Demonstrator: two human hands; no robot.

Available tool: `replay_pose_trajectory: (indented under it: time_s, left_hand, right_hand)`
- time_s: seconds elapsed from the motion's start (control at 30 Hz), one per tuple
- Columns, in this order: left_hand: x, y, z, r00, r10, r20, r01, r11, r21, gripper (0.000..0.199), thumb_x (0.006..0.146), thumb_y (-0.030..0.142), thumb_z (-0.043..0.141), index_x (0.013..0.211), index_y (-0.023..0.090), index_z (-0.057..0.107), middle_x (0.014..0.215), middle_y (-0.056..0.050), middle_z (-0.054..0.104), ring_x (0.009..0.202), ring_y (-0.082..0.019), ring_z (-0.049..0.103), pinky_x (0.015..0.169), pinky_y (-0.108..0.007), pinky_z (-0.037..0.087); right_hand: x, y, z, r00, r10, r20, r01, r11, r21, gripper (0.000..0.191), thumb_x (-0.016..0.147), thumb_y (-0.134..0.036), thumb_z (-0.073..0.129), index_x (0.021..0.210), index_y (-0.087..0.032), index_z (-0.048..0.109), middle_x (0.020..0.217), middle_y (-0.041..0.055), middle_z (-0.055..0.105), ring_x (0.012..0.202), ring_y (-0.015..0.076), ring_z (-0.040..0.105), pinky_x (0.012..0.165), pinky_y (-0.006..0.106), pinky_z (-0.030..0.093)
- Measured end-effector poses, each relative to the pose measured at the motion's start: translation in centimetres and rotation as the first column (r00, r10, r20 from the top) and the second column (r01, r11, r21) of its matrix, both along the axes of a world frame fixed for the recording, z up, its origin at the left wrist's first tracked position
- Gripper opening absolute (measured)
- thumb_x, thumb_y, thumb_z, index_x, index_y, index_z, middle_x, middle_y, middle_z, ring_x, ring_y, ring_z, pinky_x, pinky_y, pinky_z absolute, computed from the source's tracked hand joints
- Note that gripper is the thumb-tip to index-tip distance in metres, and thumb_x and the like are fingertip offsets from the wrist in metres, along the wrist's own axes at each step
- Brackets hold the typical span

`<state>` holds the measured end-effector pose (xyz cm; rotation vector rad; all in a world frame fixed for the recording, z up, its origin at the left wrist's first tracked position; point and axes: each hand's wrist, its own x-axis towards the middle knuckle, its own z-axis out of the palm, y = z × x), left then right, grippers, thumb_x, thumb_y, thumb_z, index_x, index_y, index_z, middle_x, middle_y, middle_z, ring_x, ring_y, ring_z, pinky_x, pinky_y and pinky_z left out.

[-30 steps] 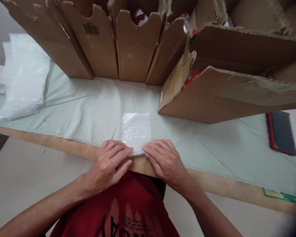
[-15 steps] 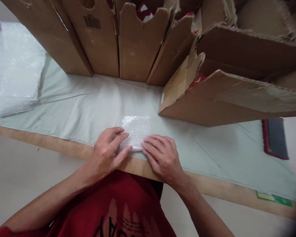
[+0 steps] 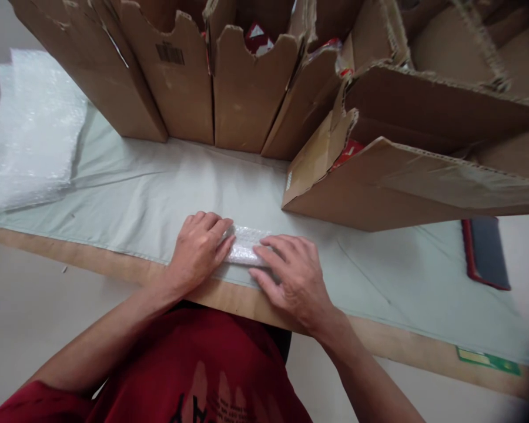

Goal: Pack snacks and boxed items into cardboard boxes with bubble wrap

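Observation:
A piece of bubble wrap [image 3: 243,249], folded into a narrow strip, lies on the cloth close to the table's front edge. At its left end, my left hand [image 3: 201,244] is closed, with thumb and fingers on the wrap. My right hand [image 3: 293,276] grips the right end: its fingers lie on top, and the thumb sits at the near edge. The right end is partly hidden under those fingers. Whether anything lies inside the folded wrap, I cannot tell.
A stack of bubble wrap sheets [image 3: 39,129] lies at the far left. Several tall cardboard boxes [image 3: 251,100] line the back, some with red items inside. A large box [image 3: 379,188] juts forward on the right, near a dark red-edged pad [image 3: 487,252]. Pale cloth [image 3: 127,194] covers the table.
The bubble wrap went from a flat, nearly square piece to a narrower folded strip. My left hand moved up and closed on its left end; my right thumb spread away from the fingers.

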<state>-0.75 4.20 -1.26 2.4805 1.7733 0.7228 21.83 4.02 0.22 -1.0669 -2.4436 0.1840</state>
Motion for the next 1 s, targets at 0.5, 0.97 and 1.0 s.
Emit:
replay_pose_trajectory:
  time_s: [0.5,0.97,1.0]
  left_hand:
    - [2.8,-4.8,2.0,0.182,0.547,0.817,0.278,0.768,-0.577,0.077,0.085,0.043,0.079,0.149,0.019,0.045,0.099,-0.005,0.073,0.093,-0.020,0.070,0.085,-0.032,0.058]
    - [6.3,5.4,10.3,0.730,-0.405,0.550,0.289,0.913,0.288,0.074,0.089,0.029,0.074,0.156,0.029,0.042,0.152,-0.011,0.055,0.142,-0.033,0.049,0.120,-0.053,0.039]
    - [7.1,6.8,11.1,0.780,-0.437,0.449,0.302,0.890,0.341,0.066,0.089,0.025,0.072,0.150,0.026,0.049,0.151,-0.012,0.056,0.144,-0.034,0.047,0.120,-0.055,0.039]
  right_hand:
    - [0.4,-2.3,0.2,0.880,-0.221,-0.420,-0.021,0.866,-0.500,0.017,0.091,-0.024,0.068,0.107,-0.024,0.072,0.121,0.0077,0.073,0.112,0.0250,0.067,0.098,0.043,0.050]
    - [13.2,-0.3,11.8,0.527,-0.564,-0.636,0.358,0.826,-0.436,0.024,0.085,-0.052,0.079,0.100,-0.033,0.079,0.082,0.0010,0.074,0.066,0.0171,0.066,0.055,0.026,0.053]
    - [14.4,0.8,13.0,0.547,-0.555,-0.627,0.418,0.830,-0.370,0.026,0.085,-0.055,0.079,0.103,-0.035,0.078,0.080,0.0011,0.073,0.064,0.0181,0.065,0.054,0.029,0.053]
